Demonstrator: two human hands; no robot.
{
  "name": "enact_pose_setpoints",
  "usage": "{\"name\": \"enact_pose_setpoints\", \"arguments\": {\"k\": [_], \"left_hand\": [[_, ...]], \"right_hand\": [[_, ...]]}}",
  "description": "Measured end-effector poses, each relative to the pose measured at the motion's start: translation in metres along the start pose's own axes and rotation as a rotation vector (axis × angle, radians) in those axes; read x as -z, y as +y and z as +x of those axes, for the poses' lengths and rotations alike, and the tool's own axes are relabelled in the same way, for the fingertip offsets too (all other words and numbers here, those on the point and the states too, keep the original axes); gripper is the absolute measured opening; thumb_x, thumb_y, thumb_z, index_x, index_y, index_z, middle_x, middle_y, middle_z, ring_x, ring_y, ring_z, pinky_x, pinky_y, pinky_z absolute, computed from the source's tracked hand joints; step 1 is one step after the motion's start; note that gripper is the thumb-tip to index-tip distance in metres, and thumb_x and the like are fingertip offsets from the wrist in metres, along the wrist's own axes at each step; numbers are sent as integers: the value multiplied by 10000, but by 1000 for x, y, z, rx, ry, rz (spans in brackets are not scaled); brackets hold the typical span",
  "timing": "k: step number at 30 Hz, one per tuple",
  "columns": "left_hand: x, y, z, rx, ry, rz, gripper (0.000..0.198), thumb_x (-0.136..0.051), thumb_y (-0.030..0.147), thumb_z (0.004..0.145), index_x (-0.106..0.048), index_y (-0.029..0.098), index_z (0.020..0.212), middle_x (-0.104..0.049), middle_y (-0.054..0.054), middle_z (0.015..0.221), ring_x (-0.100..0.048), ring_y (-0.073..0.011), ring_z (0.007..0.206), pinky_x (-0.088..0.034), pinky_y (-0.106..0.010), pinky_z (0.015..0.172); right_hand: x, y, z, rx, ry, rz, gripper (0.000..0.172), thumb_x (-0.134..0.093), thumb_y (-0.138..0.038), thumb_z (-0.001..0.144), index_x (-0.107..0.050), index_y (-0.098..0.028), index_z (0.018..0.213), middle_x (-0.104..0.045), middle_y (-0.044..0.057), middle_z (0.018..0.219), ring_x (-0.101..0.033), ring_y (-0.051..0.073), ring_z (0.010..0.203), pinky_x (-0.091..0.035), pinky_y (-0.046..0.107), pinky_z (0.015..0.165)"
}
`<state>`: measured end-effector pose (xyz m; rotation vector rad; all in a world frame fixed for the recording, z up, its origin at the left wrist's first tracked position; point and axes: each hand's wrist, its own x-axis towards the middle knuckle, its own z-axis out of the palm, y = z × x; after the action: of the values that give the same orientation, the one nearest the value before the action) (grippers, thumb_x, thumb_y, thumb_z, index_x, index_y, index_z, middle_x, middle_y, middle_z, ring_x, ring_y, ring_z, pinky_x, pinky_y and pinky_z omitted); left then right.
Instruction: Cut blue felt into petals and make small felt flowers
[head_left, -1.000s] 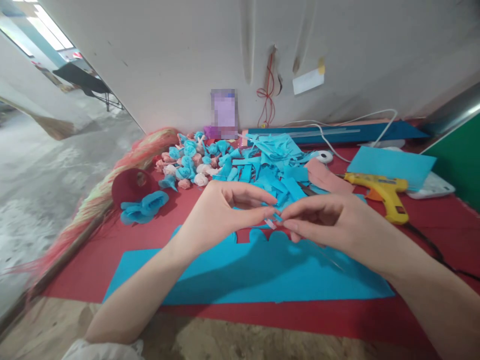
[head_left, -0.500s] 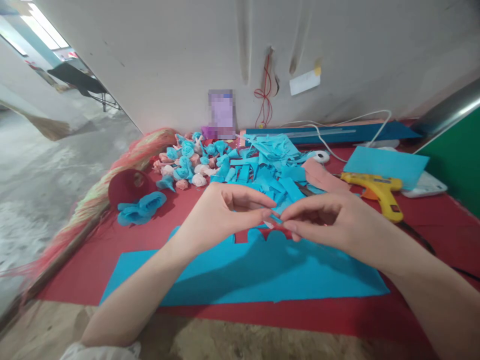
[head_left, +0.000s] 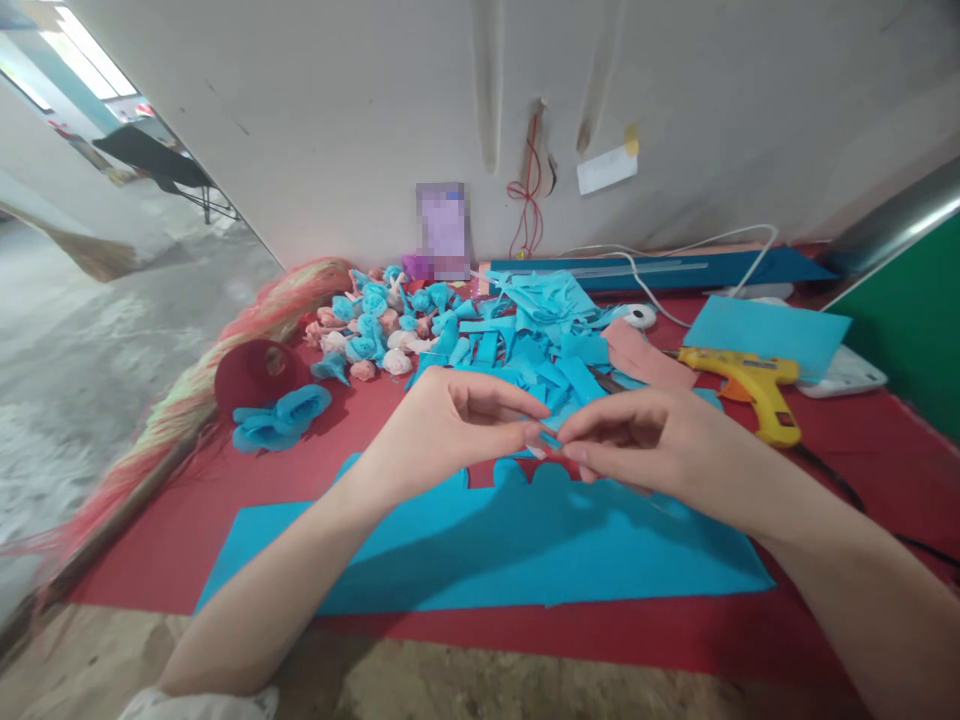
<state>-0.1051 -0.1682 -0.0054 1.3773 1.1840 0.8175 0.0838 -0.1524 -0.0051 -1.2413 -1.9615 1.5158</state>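
Between the fingertips of both hands is a small piece of blue crepe paper (head_left: 550, 438), mostly hidden by the fingers. My left hand (head_left: 457, 425) pinches its left end, and my right hand (head_left: 637, 430) grips the right end close by. Both hands hover over a long blue paper sheet (head_left: 480, 560) lying on the red table cover (head_left: 150, 520). Scalloped blue shapes stick up along the sheet's far edge. Just beyond the hands lies a heap of cut blue paper strips (head_left: 555, 300).
Blue and pink paper flowers (head_left: 367, 320) are piled at the back left, near a red tape roll (head_left: 255, 375) and larger blue flowers (head_left: 281, 418). A yellow glue gun (head_left: 765, 385) lies right, near a blue paper piece (head_left: 765, 335). Pink-yellow fringe (head_left: 202, 370) borders the left side.
The hands stay pinched on the small paper, with the right hand's fingers slightly closer to the left. The view has shifted slightly; the other things lie as before.
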Motion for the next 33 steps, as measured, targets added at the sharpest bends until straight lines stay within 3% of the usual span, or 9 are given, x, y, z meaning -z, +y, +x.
{"name": "enact_pose_setpoints", "arguments": {"k": [8,33], "left_hand": [[1,0,2,14,-3,-27,149,-622,94,681,-686,214,744,-705,74,629,-673,-95,618,-519,-101,516],[0,1,2,8,26,22,75,-637,178,687,-680,167,747,-713,15,659,-678,-141,646,-543,-176,576]], "right_hand": [[0,2,2,26,3,10,138,-576,-285,714,-668,-186,740,-625,-1,593,-589,115,574,-425,189,495],[-1,-3,0,-10,-31,-41,178,-567,-328,761,-649,-176,807,-642,20,680,-586,138,645,-432,217,549]]}}
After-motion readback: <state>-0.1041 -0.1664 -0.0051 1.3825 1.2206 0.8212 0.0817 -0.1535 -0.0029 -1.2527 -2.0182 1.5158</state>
